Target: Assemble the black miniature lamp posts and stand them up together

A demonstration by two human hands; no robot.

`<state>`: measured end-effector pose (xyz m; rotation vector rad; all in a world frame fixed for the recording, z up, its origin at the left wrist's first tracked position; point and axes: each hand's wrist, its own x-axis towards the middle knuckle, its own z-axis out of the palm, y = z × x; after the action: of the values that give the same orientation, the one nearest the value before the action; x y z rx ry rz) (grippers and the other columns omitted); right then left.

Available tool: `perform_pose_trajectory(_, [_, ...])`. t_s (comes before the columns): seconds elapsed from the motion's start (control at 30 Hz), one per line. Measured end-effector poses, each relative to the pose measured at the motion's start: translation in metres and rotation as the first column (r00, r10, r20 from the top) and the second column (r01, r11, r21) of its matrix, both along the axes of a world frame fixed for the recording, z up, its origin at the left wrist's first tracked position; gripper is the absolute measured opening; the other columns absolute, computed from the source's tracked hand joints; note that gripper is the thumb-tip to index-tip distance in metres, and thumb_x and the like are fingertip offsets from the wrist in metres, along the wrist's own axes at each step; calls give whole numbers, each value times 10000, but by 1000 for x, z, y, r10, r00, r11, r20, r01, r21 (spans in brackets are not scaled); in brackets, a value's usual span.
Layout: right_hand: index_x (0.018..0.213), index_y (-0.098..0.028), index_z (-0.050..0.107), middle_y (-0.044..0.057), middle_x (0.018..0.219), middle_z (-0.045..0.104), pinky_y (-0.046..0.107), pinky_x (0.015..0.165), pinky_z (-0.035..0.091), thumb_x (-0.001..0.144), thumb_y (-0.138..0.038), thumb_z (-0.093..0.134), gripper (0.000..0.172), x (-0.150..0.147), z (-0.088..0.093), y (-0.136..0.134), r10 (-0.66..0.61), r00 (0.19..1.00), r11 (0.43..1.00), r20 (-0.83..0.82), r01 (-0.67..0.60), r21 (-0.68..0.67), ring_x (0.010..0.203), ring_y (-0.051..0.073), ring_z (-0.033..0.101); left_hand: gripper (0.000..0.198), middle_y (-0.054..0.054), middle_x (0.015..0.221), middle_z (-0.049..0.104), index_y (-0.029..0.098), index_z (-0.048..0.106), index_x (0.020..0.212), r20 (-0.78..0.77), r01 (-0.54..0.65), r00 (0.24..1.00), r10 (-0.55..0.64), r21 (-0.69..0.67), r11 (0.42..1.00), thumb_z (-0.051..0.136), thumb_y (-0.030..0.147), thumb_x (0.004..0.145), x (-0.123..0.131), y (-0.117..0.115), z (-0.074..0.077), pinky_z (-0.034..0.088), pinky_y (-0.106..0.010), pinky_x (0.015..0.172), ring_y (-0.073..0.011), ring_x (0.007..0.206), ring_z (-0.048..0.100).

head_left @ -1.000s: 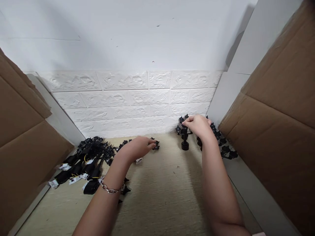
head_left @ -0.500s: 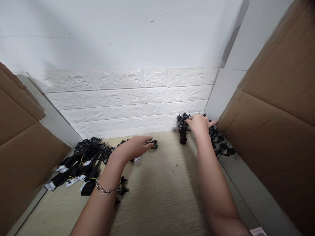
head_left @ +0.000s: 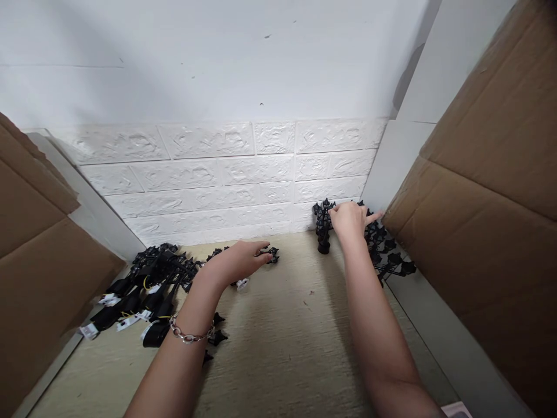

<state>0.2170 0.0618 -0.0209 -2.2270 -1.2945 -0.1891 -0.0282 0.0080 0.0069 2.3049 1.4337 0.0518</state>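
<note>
My left hand (head_left: 237,262) lies over a small black lamp-shaped piece (head_left: 270,253) on the beige mat, fingers stretched forward and touching it. My right hand (head_left: 350,221) reaches to the far right corner, fingers curled on the top of an upright black multi-arm lamp post (head_left: 322,227) standing by the wall. More such upright black posts (head_left: 389,255) cluster just right of that hand. A metal chain bracelet (head_left: 190,335) circles my left wrist.
A heap of black lamp parts with white tags (head_left: 143,284) lies at the left. Cardboard sheets lean at the left (head_left: 39,255) and right (head_left: 491,191). A white brick-pattern wall (head_left: 226,174) closes the back. The beige mat (head_left: 282,348) covers the surface.
My right hand pushed the black lamp post back toward the wall and the right corner. My left hand's fingers stretched out over the small piece. The view shifted slightly.
</note>
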Motion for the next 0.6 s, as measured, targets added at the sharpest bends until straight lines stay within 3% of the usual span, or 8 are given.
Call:
perform_pose_trajectory(0.37, [831,-177,690,92,934,630,615,955,26,783,-222,469,231,2,-1,1,-26,1000,999,7,26,29,1003,303,450,539,-61,1253,517,251,456,1256,-34,-20,999,19,-4,1000,336,526,808,2,-1,-2,378,-348,891,-254,1109,487])
perform_pose_trajectory(0.6, [807,-174,696,96,899,636,617,955,28,776,-217,469,233,2,-5,6,-33,999,998,-10,34,51,997,308,457,510,-54,1230,540,246,483,1232,42,20,999,-20,7,1000,365,512,813,3,-4,-1,392,-325,879,-237,1093,502])
